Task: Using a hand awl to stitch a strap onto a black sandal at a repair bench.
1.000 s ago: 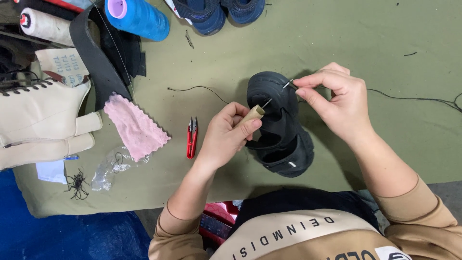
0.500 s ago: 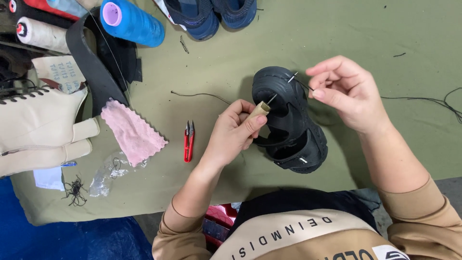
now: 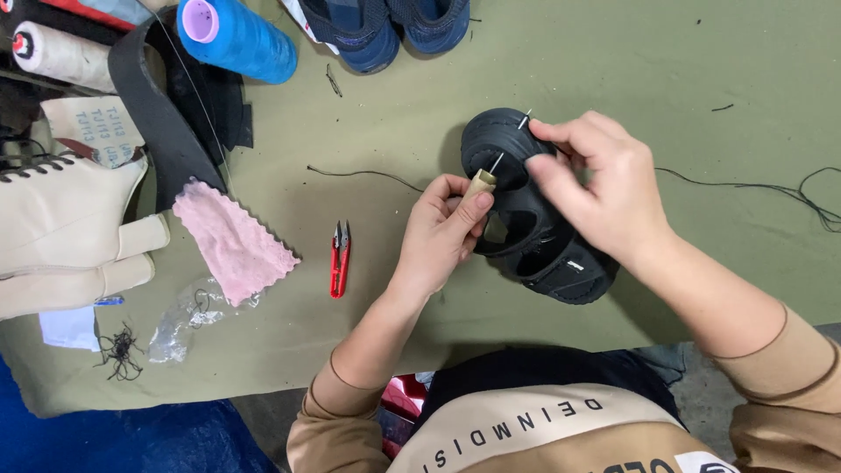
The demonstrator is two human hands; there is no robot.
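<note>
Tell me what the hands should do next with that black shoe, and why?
Probably push the awl a little further through the black shoe. The left hand grips its pale handle with the metal tip already in the toe part, and a metal point shows on the far side by the right hand, which pinches the shoe there, seemingly ready to catch it.

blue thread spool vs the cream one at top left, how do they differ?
The blue thread spool is bright blue with a pink core end showing; the cream spool is off-white with a red-ringed end. The blue one lies wholly on the green table; the cream one lies among dark material at the edge. The blue one looks thicker. Both lie on their sides.
</note>
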